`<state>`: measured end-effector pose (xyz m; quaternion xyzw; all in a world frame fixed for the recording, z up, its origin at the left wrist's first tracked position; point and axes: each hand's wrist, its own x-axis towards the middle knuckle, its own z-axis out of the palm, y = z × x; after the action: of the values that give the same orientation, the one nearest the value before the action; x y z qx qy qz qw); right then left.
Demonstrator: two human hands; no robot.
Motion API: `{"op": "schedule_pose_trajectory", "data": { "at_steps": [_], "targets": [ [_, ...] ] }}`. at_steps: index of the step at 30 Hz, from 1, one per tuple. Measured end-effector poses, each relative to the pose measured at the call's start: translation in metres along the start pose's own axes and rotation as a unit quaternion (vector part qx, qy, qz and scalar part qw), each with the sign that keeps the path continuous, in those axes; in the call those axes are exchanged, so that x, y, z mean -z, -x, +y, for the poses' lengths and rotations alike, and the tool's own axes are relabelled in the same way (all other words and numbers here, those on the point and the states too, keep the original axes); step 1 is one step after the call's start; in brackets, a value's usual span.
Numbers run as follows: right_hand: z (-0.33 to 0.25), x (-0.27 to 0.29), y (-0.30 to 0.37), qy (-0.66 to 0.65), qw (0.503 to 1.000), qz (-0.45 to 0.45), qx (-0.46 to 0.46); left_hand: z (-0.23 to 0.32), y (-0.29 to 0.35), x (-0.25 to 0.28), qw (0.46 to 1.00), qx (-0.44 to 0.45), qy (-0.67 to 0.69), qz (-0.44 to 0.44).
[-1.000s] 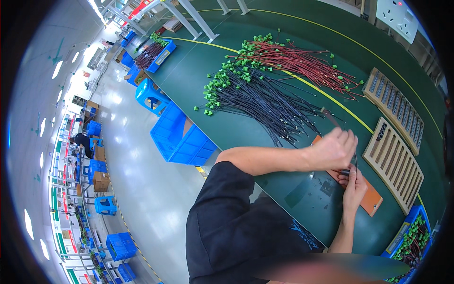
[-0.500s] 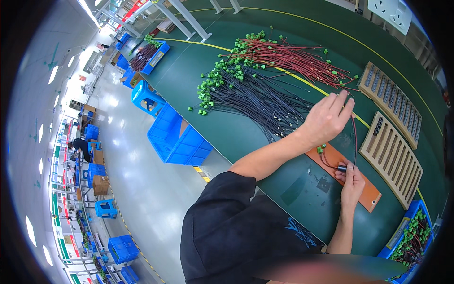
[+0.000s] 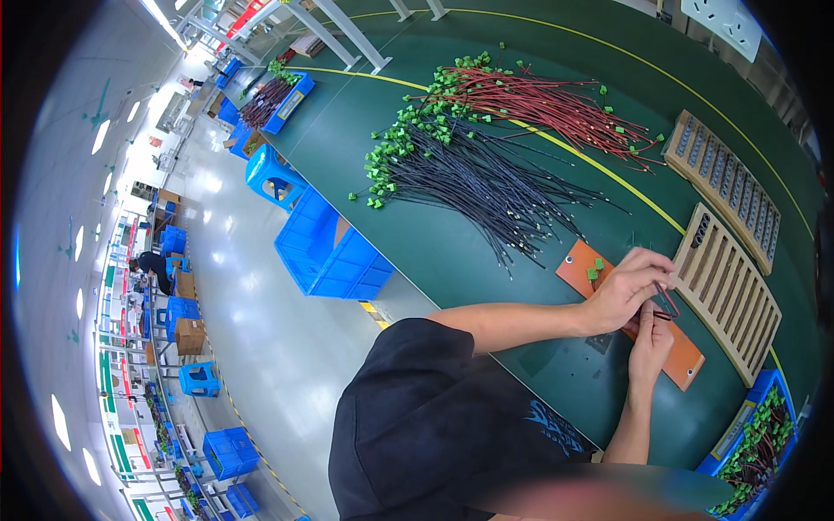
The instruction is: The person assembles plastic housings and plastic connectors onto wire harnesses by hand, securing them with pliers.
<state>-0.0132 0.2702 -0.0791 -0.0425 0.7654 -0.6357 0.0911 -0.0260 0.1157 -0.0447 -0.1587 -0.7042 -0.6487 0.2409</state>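
Observation:
Both hands meet above an orange board (image 3: pixel 689 363) that lies on the green table. My left hand (image 3: pixel 627 291) is closed, its fingertips pinching thin dark red and black wires (image 3: pixel 667 306) bent into a loop. Just below it, my right hand (image 3: pixel 650 346) is closed on the same wires near their lower end. The black cylinder is hidden behind the fingers. Small green connectors (image 3: pixel 595 270) rest over the board beside my left hand. Beyond lie a heap of black wires (image 3: pixel 486 187) and a heap of red wires (image 3: pixel 539 104), both with green connectors.
To the right stand a slotted wooden tray (image 3: pixel 738 306) with black cylinders in one slot, and a wooden tray (image 3: pixel 725 187) filled with round parts. A blue bin (image 3: pixel 725 434) of wired connectors sits lower right. Another blue bin (image 3: pixel 326 252) stands beside the table's left edge.
My left hand has come down from the far side toward my right hand. The wires, stretched between the hands before, are now bent in a loop. The black cylinder has gone out of sight.

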Motion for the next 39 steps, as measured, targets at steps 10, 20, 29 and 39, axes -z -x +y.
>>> {"op": "schedule_pose_trajectory", "data": {
  "at_steps": [10,20,29,39],
  "targets": [
    [-0.031,-0.01,0.007,0.112,0.992,-0.037,0.038,-0.011,0.028,0.014,0.998,0.057,-0.028,0.013],
    [-0.02,-0.019,0.007,-0.101,0.994,-0.006,0.035,-0.008,0.032,0.038,0.997,0.075,0.012,0.011],
    [-0.017,-0.021,0.012,-0.181,0.983,-0.017,0.002,0.006,0.041,0.053,0.977,0.193,0.081,0.047],
    [-0.021,-0.023,0.013,-0.216,0.976,-0.017,0.001,0.003,0.043,0.046,0.977,0.195,0.067,0.049]
  ]
}}
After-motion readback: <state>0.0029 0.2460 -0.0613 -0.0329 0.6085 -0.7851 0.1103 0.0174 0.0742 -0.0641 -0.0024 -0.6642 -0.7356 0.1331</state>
